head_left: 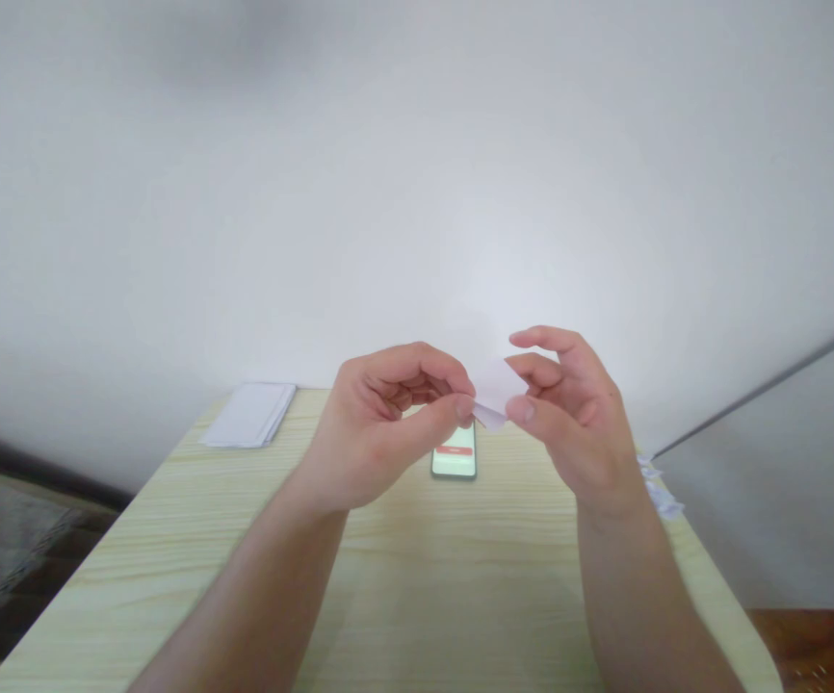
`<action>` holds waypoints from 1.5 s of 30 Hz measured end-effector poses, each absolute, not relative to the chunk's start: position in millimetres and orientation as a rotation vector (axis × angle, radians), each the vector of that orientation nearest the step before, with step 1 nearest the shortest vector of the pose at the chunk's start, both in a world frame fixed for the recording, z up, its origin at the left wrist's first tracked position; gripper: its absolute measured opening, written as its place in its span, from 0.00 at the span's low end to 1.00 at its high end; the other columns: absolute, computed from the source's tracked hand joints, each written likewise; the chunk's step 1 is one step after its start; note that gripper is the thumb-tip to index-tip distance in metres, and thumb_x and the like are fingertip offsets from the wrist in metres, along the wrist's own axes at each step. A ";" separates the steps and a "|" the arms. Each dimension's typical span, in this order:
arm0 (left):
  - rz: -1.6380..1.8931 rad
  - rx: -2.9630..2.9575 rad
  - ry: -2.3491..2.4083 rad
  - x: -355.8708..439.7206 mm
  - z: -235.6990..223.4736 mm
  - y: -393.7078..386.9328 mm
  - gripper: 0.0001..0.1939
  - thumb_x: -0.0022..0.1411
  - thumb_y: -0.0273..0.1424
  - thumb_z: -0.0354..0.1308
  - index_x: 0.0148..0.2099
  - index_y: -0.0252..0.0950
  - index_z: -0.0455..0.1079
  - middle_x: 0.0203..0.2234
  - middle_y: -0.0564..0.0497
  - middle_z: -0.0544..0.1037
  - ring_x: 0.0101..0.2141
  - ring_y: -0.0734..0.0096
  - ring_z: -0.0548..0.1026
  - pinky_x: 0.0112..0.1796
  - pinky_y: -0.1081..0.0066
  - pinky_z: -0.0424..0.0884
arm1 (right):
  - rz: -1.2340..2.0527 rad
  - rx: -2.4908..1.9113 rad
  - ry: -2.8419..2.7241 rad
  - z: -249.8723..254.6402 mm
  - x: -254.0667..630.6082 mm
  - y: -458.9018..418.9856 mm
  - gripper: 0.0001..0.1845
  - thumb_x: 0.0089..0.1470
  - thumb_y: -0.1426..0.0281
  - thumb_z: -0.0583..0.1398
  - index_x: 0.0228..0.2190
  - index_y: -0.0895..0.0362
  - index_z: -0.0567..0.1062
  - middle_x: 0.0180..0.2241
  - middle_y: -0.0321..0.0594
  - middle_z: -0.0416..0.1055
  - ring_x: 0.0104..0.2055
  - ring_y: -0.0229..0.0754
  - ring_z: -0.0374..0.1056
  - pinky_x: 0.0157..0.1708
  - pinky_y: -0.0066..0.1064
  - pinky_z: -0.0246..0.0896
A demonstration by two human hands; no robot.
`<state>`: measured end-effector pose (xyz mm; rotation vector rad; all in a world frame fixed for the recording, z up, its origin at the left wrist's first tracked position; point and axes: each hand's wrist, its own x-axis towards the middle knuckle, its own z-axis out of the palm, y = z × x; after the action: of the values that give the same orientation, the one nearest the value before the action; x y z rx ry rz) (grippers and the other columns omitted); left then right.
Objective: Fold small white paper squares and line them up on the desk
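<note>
A small piece of white folded paper (498,389) is held up above the table in front of me. My left hand (392,419) is closed in a pinch, thumb and index finger gripping the paper's left end. At the right edge, my right hand (577,419) has its thumb against the paper and another finger behind it, while its index finger is raised away. Part of the paper is hidden by my fingertips. Below and behind the paper a phone (453,464) lies on the table with its screen lit, its upper part covered by my hands.
The pale wood-grain table (431,577) stands against a white wall (388,192). A stack of white paper sheets (249,416) lies at its back left. Several folded white paper pieces (664,500) sit along the right edge, partly behind my right wrist.
</note>
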<state>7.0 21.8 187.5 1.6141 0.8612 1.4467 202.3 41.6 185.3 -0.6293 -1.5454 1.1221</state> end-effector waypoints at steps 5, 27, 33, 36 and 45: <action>1.433 1.617 0.809 8.1 187.7 19.1 0.01 0.62 0.27 0.66 0.37 0.36 0.76 0.29 0.51 0.80 0.31 0.71 0.78 0.33 0.72 0.74 | 1.042 -0.520 -1.670 185.6 200.2 36.1 0.11 0.52 0.68 0.70 0.38 0.51 0.79 0.40 0.39 0.76 0.40 0.44 0.74 0.39 0.38 0.75; 1.156 1.761 1.007 3.2 198.9 17.6 0.11 0.67 0.29 0.56 0.32 0.36 0.75 0.23 0.54 0.73 0.27 0.74 0.67 0.29 0.71 0.62 | 0.940 -0.576 -1.620 184.3 190.7 33.5 0.01 0.57 0.71 0.68 0.33 0.52 0.81 0.37 0.39 0.77 0.37 0.42 0.73 0.34 0.35 0.71; 1.160 1.728 0.946 1.4 199.4 19.0 0.11 0.68 0.31 0.56 0.34 0.36 0.75 0.24 0.53 0.74 0.29 0.73 0.70 0.31 0.70 0.64 | 1.022 -0.607 -1.518 183.5 188.3 31.1 0.03 0.56 0.71 0.68 0.32 0.53 0.79 0.34 0.37 0.75 0.33 0.38 0.72 0.30 0.31 0.70; 1.164 1.724 0.934 1.3 198.9 19.1 0.11 0.69 0.31 0.56 0.34 0.36 0.75 0.24 0.53 0.75 0.29 0.73 0.70 0.32 0.70 0.65 | 1.015 -0.627 -1.506 183.8 187.6 29.7 0.03 0.56 0.72 0.68 0.32 0.53 0.79 0.33 0.36 0.75 0.32 0.37 0.71 0.30 0.30 0.69; 1.194 1.811 1.008 7.2 199.0 15.3 0.09 0.66 0.34 0.62 0.33 0.36 0.73 0.24 0.54 0.75 0.27 0.75 0.69 0.28 0.73 0.64 | 0.948 -0.659 -1.458 183.1 185.8 29.3 0.04 0.54 0.72 0.69 0.31 0.54 0.78 0.31 0.36 0.77 0.32 0.38 0.72 0.30 0.30 0.70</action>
<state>7.2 15.3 199.0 1.8107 1.0084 1.1941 185.8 29.3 183.1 -0.6589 -1.4582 0.9480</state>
